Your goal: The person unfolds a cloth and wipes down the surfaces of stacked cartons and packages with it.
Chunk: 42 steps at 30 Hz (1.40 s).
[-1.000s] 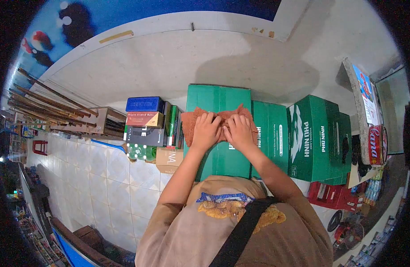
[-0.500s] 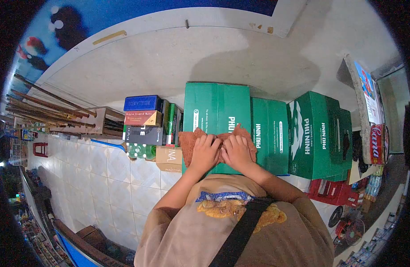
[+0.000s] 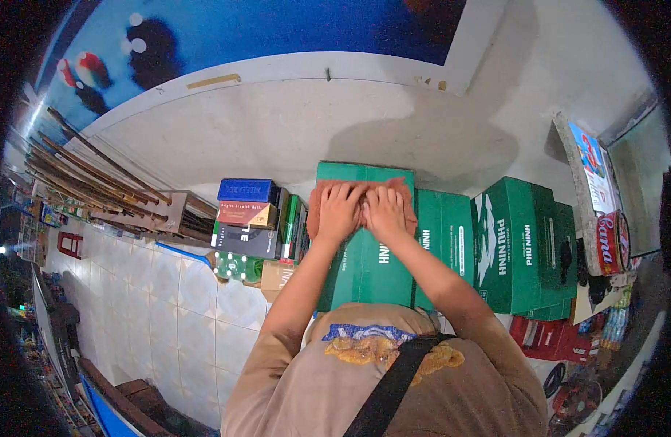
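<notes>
A reddish-brown cloth (image 3: 404, 191) lies spread over the far part of a green cardboard box (image 3: 364, 280) in front of me. My left hand (image 3: 339, 211) presses on the cloth's left half, its fingers bent into the fabric. Close beside it, my right hand (image 3: 385, 213) grips the right half, thumbs near each other in the middle. Folds bunch up between the two hands. White lettering shows on the box below my right hand.
More green boxes (image 3: 511, 247) stand to the right, with a red tin (image 3: 609, 244) beyond them. On the left are stacked small boxes (image 3: 246, 191), green bottles (image 3: 237, 266) and wooden cues (image 3: 95, 175). A wall rises behind the boxes.
Both hands first drew the cloth toward my body, then pushed it back to the far part of the box. The camera view has also shifted slightly.
</notes>
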Motion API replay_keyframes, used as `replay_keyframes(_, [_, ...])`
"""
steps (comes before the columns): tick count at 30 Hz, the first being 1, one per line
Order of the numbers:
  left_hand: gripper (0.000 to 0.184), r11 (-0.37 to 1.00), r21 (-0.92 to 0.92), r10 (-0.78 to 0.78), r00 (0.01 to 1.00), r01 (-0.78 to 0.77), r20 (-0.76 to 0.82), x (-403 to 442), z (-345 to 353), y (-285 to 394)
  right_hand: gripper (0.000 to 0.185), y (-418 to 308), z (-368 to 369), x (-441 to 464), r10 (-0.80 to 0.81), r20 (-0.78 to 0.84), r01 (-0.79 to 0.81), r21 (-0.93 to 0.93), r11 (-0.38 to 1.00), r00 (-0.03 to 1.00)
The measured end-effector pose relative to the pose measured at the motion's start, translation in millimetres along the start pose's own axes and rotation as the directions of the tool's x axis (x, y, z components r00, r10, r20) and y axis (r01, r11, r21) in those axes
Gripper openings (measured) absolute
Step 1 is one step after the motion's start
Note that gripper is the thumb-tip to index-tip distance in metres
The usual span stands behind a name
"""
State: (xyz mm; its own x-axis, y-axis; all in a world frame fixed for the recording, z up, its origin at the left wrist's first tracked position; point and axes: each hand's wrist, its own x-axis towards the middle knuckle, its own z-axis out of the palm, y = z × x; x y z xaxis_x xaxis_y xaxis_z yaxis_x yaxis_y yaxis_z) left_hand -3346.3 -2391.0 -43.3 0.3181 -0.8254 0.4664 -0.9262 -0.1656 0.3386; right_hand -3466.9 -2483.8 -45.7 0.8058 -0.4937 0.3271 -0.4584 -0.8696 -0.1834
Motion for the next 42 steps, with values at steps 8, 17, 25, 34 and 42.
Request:
replay_keyframes(8, [0.053,0.989,0.144,-0.036,0.995,0.021,0.097,-43.4,2.2,12.2,0.064,9.3,-3.0,-45.3,-0.064,0.025,0.061,0.099,0.993,0.998])
replay_keyframes(17, [0.055,0.994,0.091,-0.084,0.972,0.065,0.221,-89.6,-28.9,47.1,0.064,-15.5,-27.9,-102.6,-0.042,0.150,0.026,0.106,0.994,0.988])
replay_keyframes(25, [0.055,0.992,0.095,-0.098,0.972,0.079,0.214,-91.7,-28.6,49.2,0.064,-12.2,-30.1,-102.3,-0.066,0.144,0.050,0.113,0.992,0.987])
replay_keyframes(34, [0.055,0.992,0.100,-0.100,0.974,0.081,0.202,-93.7,-24.3,47.4,0.063,-9.2,-29.5,-103.6,-0.086,0.130,0.068,0.137,0.988,0.988])
replay_keyframes(42, [0.054,0.992,0.087,-0.104,0.973,0.088,0.204,-92.6,-28.0,48.5,0.062,-10.7,-32.9,-102.3,-0.087,0.139,0.069,0.130,0.989,0.986])
